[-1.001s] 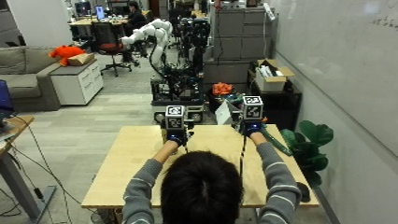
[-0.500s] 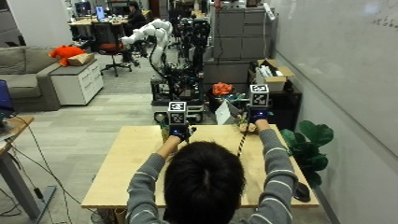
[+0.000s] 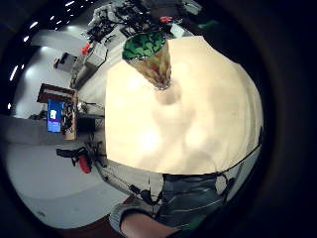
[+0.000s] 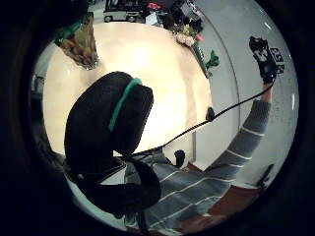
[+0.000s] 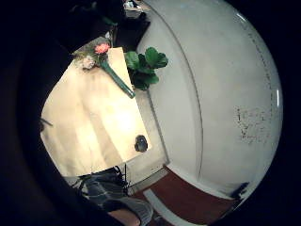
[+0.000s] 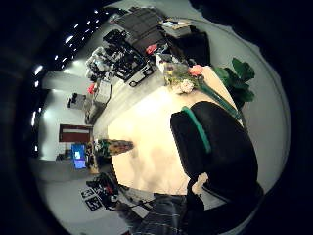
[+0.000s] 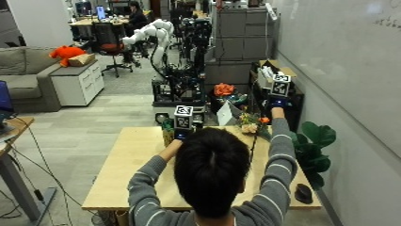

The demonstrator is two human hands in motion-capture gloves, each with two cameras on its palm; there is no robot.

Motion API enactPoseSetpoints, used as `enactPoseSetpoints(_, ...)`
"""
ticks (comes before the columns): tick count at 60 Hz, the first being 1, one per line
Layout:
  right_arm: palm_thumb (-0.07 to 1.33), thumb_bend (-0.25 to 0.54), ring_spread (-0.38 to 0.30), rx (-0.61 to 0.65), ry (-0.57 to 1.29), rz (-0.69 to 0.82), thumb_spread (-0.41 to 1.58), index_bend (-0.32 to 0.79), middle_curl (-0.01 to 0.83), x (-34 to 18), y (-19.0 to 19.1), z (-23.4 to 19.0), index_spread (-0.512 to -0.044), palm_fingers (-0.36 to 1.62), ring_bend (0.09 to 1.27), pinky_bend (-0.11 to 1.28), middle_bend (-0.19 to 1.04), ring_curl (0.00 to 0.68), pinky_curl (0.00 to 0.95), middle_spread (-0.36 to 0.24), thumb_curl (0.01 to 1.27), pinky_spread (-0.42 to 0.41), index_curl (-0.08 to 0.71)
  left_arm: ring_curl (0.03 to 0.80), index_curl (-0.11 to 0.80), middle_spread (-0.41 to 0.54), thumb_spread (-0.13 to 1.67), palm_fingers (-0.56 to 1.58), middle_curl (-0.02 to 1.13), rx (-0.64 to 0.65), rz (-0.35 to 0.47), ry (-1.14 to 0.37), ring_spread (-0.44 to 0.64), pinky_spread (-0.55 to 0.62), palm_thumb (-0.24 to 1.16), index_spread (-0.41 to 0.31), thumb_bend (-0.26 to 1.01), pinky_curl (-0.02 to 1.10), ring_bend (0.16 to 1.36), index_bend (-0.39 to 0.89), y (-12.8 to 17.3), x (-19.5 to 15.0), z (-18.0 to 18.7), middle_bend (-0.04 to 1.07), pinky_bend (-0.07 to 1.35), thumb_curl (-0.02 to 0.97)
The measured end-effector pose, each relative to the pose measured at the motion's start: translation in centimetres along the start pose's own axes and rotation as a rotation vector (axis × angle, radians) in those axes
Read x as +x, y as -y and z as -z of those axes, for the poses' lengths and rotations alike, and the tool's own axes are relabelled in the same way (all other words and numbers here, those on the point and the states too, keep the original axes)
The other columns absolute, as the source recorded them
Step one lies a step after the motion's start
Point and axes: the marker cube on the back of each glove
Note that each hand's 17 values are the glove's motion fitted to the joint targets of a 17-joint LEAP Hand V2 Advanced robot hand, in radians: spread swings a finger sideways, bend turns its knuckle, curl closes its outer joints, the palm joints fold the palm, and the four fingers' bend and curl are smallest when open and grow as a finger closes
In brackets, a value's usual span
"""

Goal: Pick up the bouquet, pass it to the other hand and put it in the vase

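Note:
The bouquet [image 7: 251,123], pink and white blooms on long green stems, lies on the wooden table [image 7: 132,169] at its far right corner. It also shows as the bouquet [image 5: 102,57] and the bouquet [image 6: 187,79]. The patterned vase [image 7: 166,133] stands upright near the far edge, left of centre. From the palm views it is the vase [image 3: 150,58] and the vase [image 4: 81,43]. My left hand [image 7: 182,133] hovers just right of the vase and holds nothing. My right hand [image 7: 277,101] is raised above the bouquet, apart from it, fingers relaxed and empty.
A small dark object [image 7: 303,193] lies at the table's near right edge. A leafy potted plant [image 7: 316,141] stands on the floor right of the table. Robot equipment [image 7: 181,80] and a dark cabinet [image 7: 276,89] crowd the far side.
My right hand has risen and shifted right, toward the far right corner above the bouquet. My left hand has barely moved beside the vase.

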Motion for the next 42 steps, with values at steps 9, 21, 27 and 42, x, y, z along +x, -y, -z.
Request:
enactPoseSetpoints(9, 0.52, -0.013, -0.037, 0.056, 0.017, 0.024, 1.31, 0.12, 0.346, 1.4, 3.8, -0.3, -0.421, 0.31, 0.49, 0.51, 0.19, 0.328, 0.339, -0.173, 0.25, 0.243, 0.197, 0.308, 0.38, 0.064, 1.2, 0.5, 0.38, 0.062, -0.139, -0.045, 0.16, 0.2, 0.17, -0.043, -0.02, 0.32, 0.38, 0.17, -0.5, 2.5, 0.8, 0.19, 0.18, 0.249)
enactPoseSetpoints(21, 0.51, -0.013, -0.037, 0.058, 0.001, 0.007, 1.3, 0.12, 0.347, 3.0, 8.1, -2.2, -0.426, 0.3, 0.48, 0.51, 0.19, 0.329, 0.344, -0.177, 0.25, 0.249, 0.198, 0.312, 0.384, 0.064, 1.21, 0.49, 0.37, 0.056, -0.149, -0.026, 0.16, 0.2, 0.17, -0.043, -0.02, 0.32, 0.38, 0.17, -0.2, 4.3, 0.0, 0.18, 0.18, 0.248)
enactPoseSetpoints(27, 0.51, -0.013, -0.037, 0.005, -0.008, -0.082, 1.3, 0.12, 0.346, 4.1, 9.6, -4.1, -0.429, 0.3, 0.48, 0.51, 0.19, 0.329, 0.348, -0.178, 0.25, 0.251, 0.196, 0.313, 0.385, 0.064, 1.21, 0.49, 0.37, 0.039, -0.184, -0.066, 0.16, 0.2, 0.17, -0.043, -0.02, 0.32, 0.38, 0.17, -0.2, 5.6, -0.1, 0.18, 0.18, 0.248)
enactPoseSetpoints(42, 0.44, -0.028, -0.028, -0.025, 0.063, 0.009, 1.27, 0.1, 0.356, 4.4, 13.2, -11.4, -0.425, 0.23, 0.48, 0.54, 0.2, 0.328, 0.359, -0.171, 0.24, 0.254, 0.169, 0.316, 0.387, 0.064, 1.21, 0.49, 0.37, -0.165, -0.156, -0.055, 0.16, 0.2, 0.17, -0.043, -0.02, 0.32, 0.38, 0.17, -1.8, 4.6, -1.0, 0.18, 0.18, 0.248)
